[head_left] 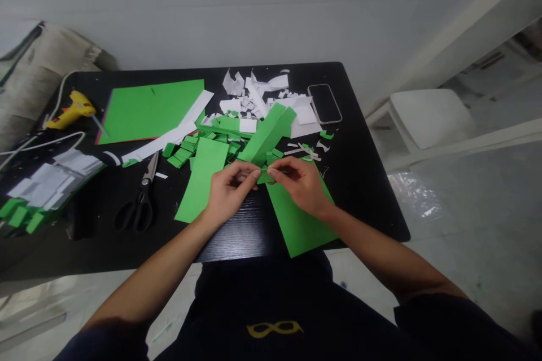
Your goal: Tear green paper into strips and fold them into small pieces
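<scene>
Between my two hands is a small piece of green paper point(265, 175), pinched at both ends above the black table. My left hand point(231, 189) has thumb and fingers closed on its left end. The right end sits between the thumb and fingers of my right hand point(301, 185). Under my left hand lies a green paper sheet point(202, 177), and another green sheet point(296, 220) extends beneath my right hand and forearm. Just beyond my fingers, wide green strips point(269, 135) rest on a heap of small folded green pieces point(182, 153).
White paper scraps point(254, 93) are piled at the back beside a phone point(324, 104). Black-handled scissors point(138, 208), a yellow glue gun point(74, 110) with its cord, and a white-and-green folded paper stack point(59, 180) lie left. A white stool point(427, 118) stands right of the table point(372, 180).
</scene>
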`<state>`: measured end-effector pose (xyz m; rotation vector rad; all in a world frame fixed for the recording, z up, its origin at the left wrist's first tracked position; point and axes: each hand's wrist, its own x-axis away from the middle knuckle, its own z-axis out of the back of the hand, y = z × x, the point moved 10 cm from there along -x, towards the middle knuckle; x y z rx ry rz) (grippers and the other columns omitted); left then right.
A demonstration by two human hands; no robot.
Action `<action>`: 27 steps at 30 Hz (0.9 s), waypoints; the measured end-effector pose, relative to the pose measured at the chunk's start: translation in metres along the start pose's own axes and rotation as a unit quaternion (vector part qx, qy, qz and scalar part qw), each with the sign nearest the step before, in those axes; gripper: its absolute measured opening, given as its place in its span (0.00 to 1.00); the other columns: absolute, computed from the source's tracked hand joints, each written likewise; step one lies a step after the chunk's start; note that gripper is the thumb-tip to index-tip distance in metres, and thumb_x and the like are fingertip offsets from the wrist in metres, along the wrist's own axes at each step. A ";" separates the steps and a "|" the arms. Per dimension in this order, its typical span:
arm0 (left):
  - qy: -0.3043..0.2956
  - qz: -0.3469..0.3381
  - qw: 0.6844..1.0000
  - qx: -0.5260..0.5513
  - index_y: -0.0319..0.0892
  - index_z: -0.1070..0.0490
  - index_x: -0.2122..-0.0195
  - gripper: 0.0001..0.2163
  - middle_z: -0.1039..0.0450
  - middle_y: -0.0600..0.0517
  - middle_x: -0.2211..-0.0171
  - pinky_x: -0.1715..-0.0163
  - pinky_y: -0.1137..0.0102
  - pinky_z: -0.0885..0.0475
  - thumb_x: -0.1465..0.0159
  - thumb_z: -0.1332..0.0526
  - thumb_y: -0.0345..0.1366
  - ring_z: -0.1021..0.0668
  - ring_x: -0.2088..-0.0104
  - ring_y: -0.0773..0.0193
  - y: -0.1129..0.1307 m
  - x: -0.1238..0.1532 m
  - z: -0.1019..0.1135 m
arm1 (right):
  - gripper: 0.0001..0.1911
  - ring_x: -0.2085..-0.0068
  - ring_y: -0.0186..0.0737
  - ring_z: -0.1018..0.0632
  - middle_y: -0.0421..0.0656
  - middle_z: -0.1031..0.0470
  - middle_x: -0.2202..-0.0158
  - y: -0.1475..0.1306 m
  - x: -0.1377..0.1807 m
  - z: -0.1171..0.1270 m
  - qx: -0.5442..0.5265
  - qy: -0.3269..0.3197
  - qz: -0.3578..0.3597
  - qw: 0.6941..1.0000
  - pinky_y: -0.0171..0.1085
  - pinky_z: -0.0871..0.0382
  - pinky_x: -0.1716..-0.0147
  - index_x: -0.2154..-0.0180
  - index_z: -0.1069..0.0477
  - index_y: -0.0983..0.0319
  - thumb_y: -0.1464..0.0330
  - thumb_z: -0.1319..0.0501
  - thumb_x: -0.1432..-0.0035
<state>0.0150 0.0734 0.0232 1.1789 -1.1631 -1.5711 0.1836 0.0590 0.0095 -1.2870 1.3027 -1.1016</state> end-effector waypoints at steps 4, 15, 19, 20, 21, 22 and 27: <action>0.004 0.007 1.000 0.005 0.41 0.21 0.63 0.12 0.19 0.52 0.72 0.73 0.73 0.19 0.32 0.29 0.46 0.18 0.76 0.67 -0.002 0.000 0.001 | 0.13 0.63 0.40 0.16 0.40 0.17 0.65 0.001 0.000 0.003 0.018 0.009 -0.005 1.000 0.41 0.12 0.62 0.64 0.17 0.56 0.55 0.23 0.42; 0.002 -0.002 1.000 0.001 0.41 0.21 0.62 0.11 0.19 0.53 0.72 0.73 0.74 0.22 0.31 0.29 0.44 0.18 0.76 0.68 0.000 0.000 0.003 | 0.14 0.63 0.41 0.16 0.41 0.17 0.65 0.001 -0.001 0.002 0.016 0.010 -0.005 1.000 0.42 0.12 0.62 0.65 0.17 0.56 0.54 0.23 0.43; 0.002 -0.005 1.000 0.002 0.41 0.21 0.63 0.10 0.20 0.53 0.73 0.73 0.74 0.22 0.31 0.29 0.43 0.19 0.76 0.68 0.000 0.000 0.003 | 0.12 0.63 0.40 0.16 0.41 0.17 0.65 0.001 -0.001 0.003 0.015 0.008 -0.004 1.000 0.41 0.13 0.63 0.65 0.18 0.56 0.56 0.23 0.42; 0.001 -0.006 1.000 0.000 0.41 0.21 0.63 0.10 0.20 0.53 0.73 0.73 0.74 0.22 0.31 0.29 0.43 0.19 0.76 0.68 0.001 0.000 0.003 | 0.12 0.63 0.41 0.16 0.40 0.17 0.65 0.001 -0.001 0.003 0.017 0.007 -0.006 1.000 0.42 0.13 0.63 0.65 0.18 0.56 0.56 0.24 0.42; 0.001 -0.006 1.000 -0.003 0.41 0.21 0.63 0.10 0.20 0.53 0.73 0.73 0.74 0.22 0.31 0.29 0.43 0.19 0.76 0.68 0.001 0.001 0.003 | 0.11 0.64 0.41 0.16 0.40 0.17 0.65 0.002 -0.001 0.003 0.018 0.006 -0.007 1.000 0.42 0.13 0.63 0.65 0.17 0.55 0.56 0.24 0.42; 0.001 -0.007 1.000 -0.006 0.41 0.21 0.63 0.10 0.20 0.53 0.73 0.73 0.74 0.22 0.31 0.29 0.43 0.19 0.76 0.68 0.001 0.001 0.003 | 0.10 0.64 0.40 0.16 0.40 0.17 0.65 0.002 -0.001 0.003 0.018 0.006 -0.008 1.000 0.42 0.13 0.63 0.65 0.17 0.55 0.57 0.24 0.42; 0.000 -0.019 1.000 -0.010 0.41 0.21 0.62 0.08 0.20 0.53 0.72 0.73 0.75 0.22 0.31 0.30 0.40 0.19 0.76 0.69 0.003 0.001 0.000 | 0.07 0.64 0.39 0.17 0.40 0.17 0.66 0.000 -0.001 0.003 0.009 0.007 0.007 1.000 0.40 0.14 0.63 0.65 0.17 0.55 0.61 0.24 0.42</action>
